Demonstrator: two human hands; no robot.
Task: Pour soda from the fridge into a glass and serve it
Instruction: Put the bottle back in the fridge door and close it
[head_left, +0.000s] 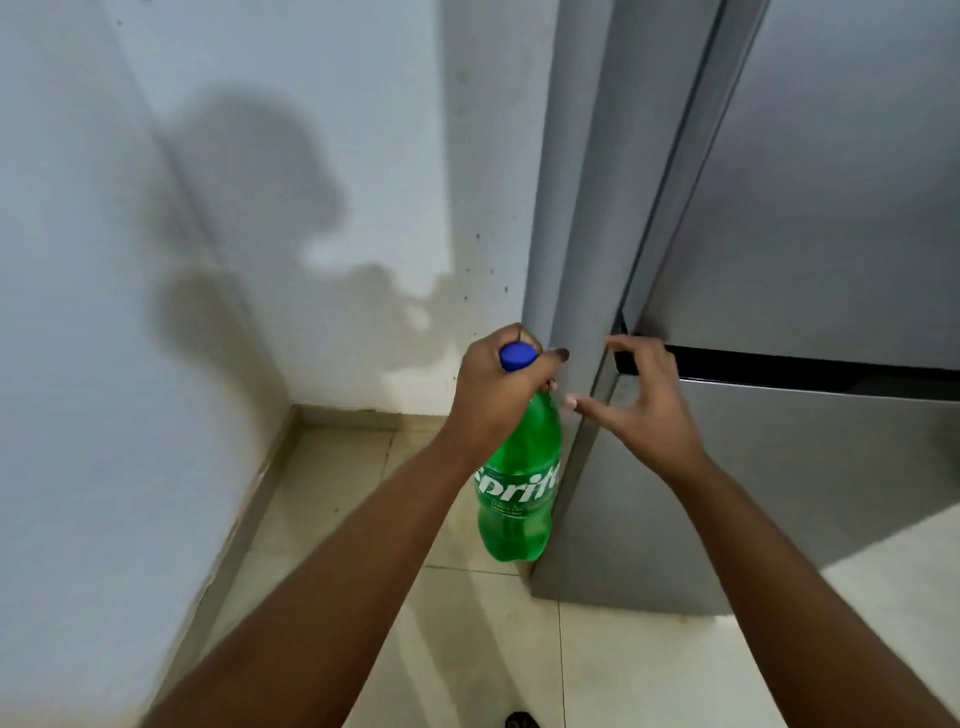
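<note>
One hand, the left hand (496, 384), has its fingers (556, 356) clamped on the soda bottle (519, 483) neck below the blue cap (518, 357), while the right hand (647, 400), fingers apart at three o'clock beside the fridge door (810, 208), offers no support, so the heavy bottle could slip.

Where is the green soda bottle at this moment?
In the head view, the soda bottle hangs from the left hand at its neck, above the floor, just left of the fridge.

head cam | looks forward-down | close on fridge (810, 218) corner, wall (78, 312), floor (467, 649)
</note>
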